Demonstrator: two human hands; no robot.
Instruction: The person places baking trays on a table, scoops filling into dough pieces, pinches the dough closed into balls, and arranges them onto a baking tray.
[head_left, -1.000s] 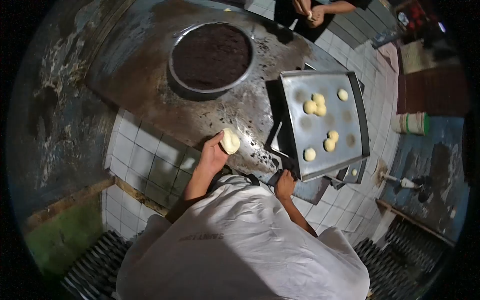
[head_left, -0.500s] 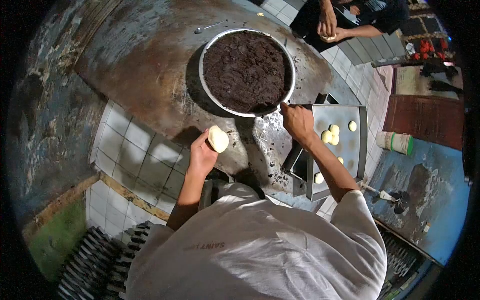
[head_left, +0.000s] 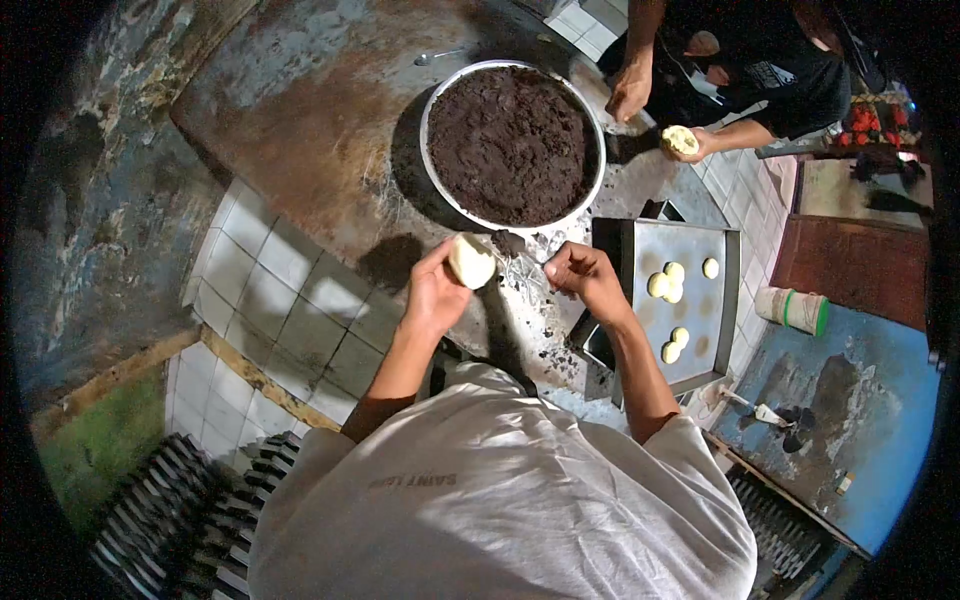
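Your left hand (head_left: 435, 298) has its grip curled around a pale dough piece (head_left: 474, 263), above the tabletop (head_left: 330, 140) near the basin (head_left: 425, 150); your right hand (head_left: 592, 280) pinches a thin utensil (head_left: 532, 258) bearing dark filling (head_left: 508, 243).

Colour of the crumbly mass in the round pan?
Dark brown, nearly black; the crumbly mass shows best in the head view.
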